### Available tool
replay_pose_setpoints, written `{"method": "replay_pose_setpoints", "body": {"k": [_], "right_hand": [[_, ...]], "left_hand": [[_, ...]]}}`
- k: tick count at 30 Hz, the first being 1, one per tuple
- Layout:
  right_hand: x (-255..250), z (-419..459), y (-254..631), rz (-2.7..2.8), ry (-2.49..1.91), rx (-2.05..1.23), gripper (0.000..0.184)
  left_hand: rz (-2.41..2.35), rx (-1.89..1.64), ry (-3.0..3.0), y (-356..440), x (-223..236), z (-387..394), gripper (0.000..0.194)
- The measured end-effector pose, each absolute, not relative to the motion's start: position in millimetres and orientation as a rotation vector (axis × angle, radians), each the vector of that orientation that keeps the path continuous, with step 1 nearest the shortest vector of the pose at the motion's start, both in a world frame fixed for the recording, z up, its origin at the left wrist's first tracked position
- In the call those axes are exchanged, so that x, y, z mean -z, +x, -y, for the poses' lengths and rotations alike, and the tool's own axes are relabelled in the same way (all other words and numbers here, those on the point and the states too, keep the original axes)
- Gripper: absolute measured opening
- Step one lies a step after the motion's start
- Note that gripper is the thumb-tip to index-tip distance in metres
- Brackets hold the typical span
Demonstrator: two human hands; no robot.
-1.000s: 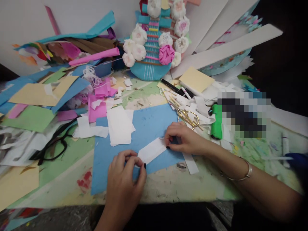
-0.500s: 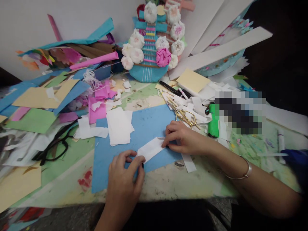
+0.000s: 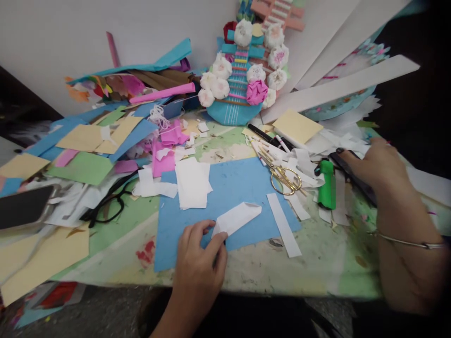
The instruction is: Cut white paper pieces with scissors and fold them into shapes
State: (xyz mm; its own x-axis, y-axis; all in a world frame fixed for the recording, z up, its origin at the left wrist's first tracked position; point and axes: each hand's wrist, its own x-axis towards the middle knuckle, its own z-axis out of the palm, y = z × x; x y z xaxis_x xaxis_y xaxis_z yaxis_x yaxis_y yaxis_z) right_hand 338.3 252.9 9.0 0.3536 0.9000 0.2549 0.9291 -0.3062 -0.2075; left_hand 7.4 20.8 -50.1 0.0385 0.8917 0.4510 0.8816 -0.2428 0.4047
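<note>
My left hand (image 3: 200, 253) pinches the left end of a folded white paper strip (image 3: 239, 218) between thumb and fingers, low over a blue sheet (image 3: 176, 244). The strip's right end is loose and slightly curled, with a pointed fold. On the right, my right hand (image 3: 385, 169) is closed around a dark, flat, long object (image 3: 355, 180); its kind cannot be made out, and some of the fingers are hidden. A stack of white paper pieces (image 3: 192, 183) lies on the blue sheet. A narrow white strip (image 3: 283, 225) crosses the sheet's right edge.
Gold-handled scissors (image 3: 286, 180) lie beside a green bottle-like object (image 3: 326, 183) among paper scraps. Black glasses (image 3: 109, 211) and a phone (image 3: 26, 206) are on the left. A blue paper guitar with flowers (image 3: 234, 112) stands at the back.
My right hand has let go of the folded strip and moved right onto the dark object. My left hand keeps its pinch. The view has shifted, so things appear farther right.
</note>
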Motion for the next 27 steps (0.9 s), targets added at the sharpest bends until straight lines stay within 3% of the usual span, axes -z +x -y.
{"method": "replay_pose_setpoints", "body": {"k": [4,5,7,9,12,27], "right_hand": [[-17,-234,311,1.596,-1.846,0.475,0.047],[-21,-225,299,1.654,-1.681,0.462,0.033],[-25,-204,272,1.880,-1.372,0.063,0.015],[-23,-184,247,2.145,-1.189,-0.531,0.015],[-10,-163,221,2.403,-1.137,-0.903,0.009],[17,-156,207,2.220,-1.276,-1.413,0.010]], "left_hand": [[-1.910,-1.044,2.238,9,48,-18,0.024],[-1.901,-1.050,2.246,9,49,-17,0.025],[-1.884,-1.054,2.267,8,49,-16,0.028],[-1.879,-1.047,2.280,6,51,-15,0.030],[-1.892,-1.035,2.275,5,51,-15,0.030],[-1.743,-1.009,2.494,5,48,-7,0.034]]}}
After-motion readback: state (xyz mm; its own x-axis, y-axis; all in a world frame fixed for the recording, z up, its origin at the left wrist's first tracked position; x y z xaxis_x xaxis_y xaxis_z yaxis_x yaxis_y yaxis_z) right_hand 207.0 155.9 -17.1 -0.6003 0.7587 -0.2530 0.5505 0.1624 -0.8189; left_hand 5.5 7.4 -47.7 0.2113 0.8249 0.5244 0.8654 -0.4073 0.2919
